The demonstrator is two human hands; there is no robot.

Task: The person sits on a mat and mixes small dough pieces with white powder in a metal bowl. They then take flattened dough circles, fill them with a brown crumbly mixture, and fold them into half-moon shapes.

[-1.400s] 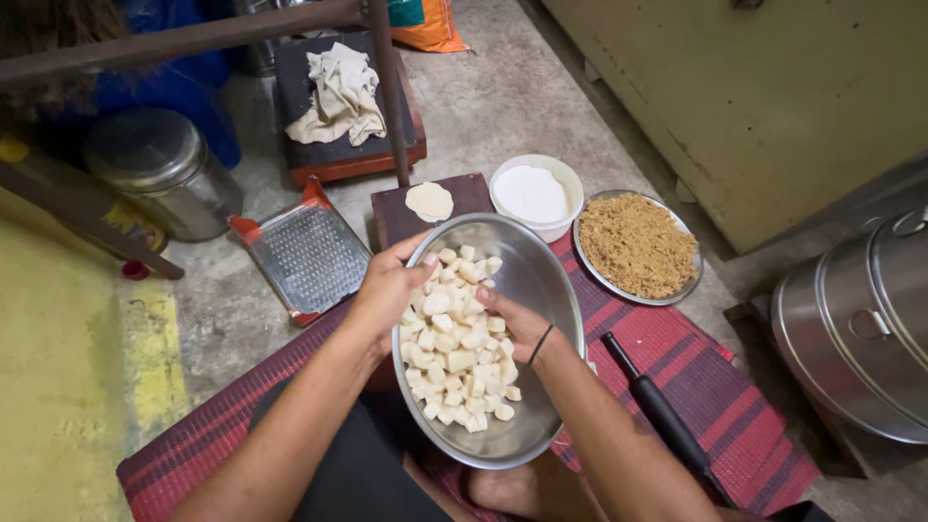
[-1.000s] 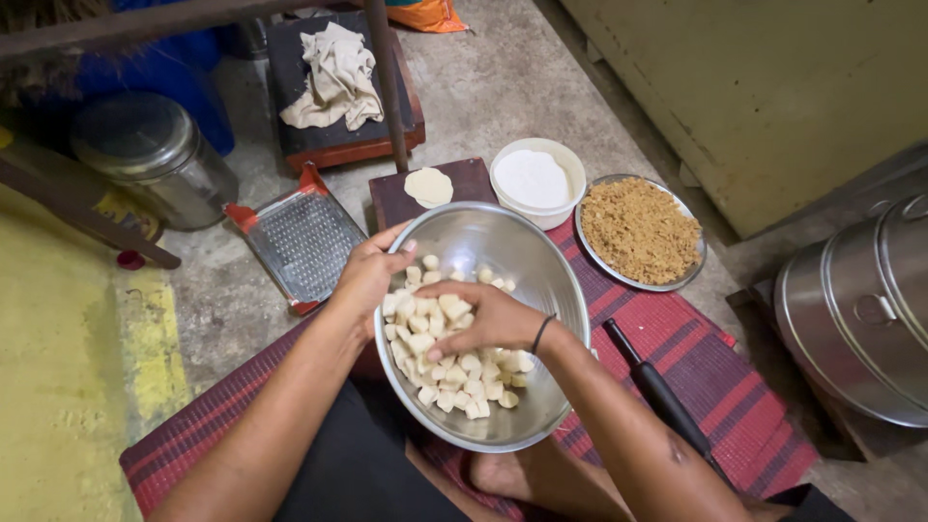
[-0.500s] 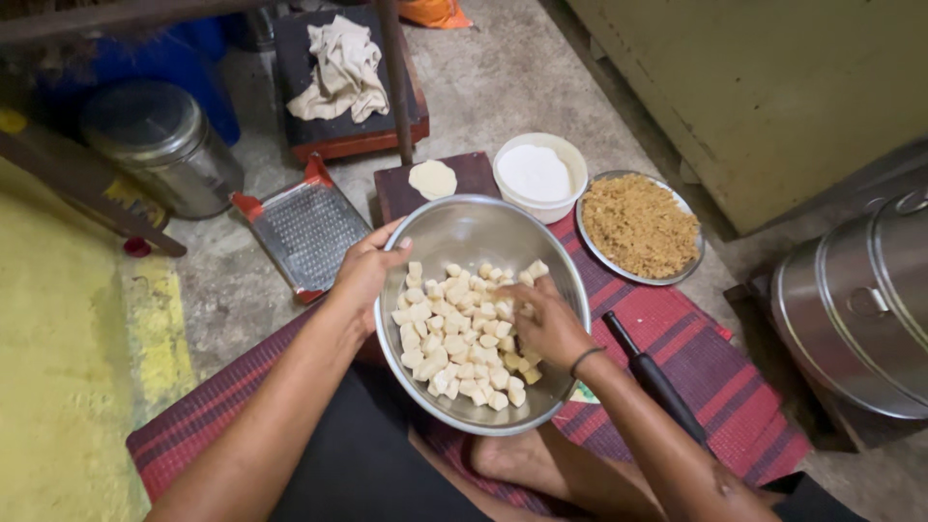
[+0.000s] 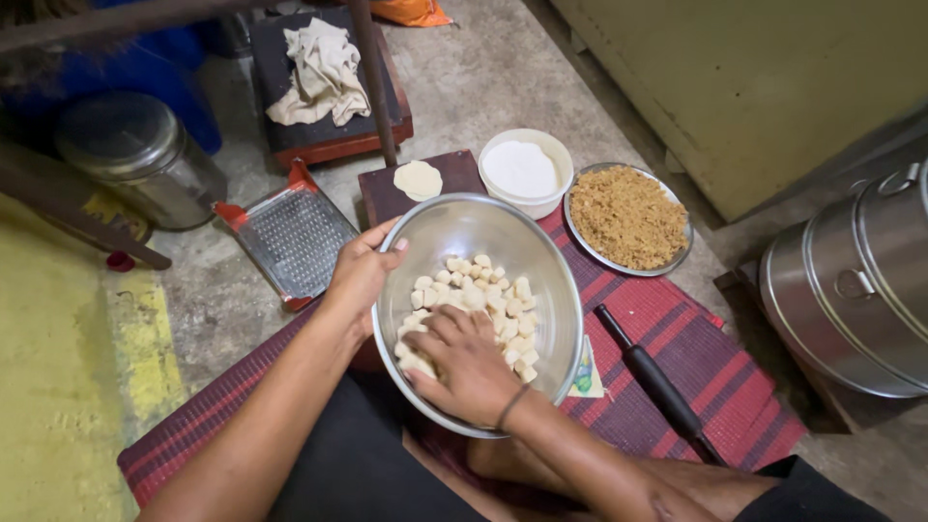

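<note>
Since the earlier frame, right hand (image 4: 467,365) had slid nearer, fingers spread loosely over pale dough cubes (image 4: 483,309), mixing; left hand (image 4: 362,273) gripped the round steel bowl (image 4: 541,253) rim.

I see my left hand (image 4: 360,275) gripping the rim of the steel bowl (image 4: 483,227) while my right hand (image 4: 467,365) rests palm-down on the pale dough pieces (image 4: 488,295) inside, above the striped mat (image 4: 677,338), a black rolling pin (image 4: 657,382) just beside.

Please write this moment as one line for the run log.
left hand: grips rim of steel bowl | right hand: inside bowl, on pale dough pieces | nearby: rolling pin, crumb plate
</note>
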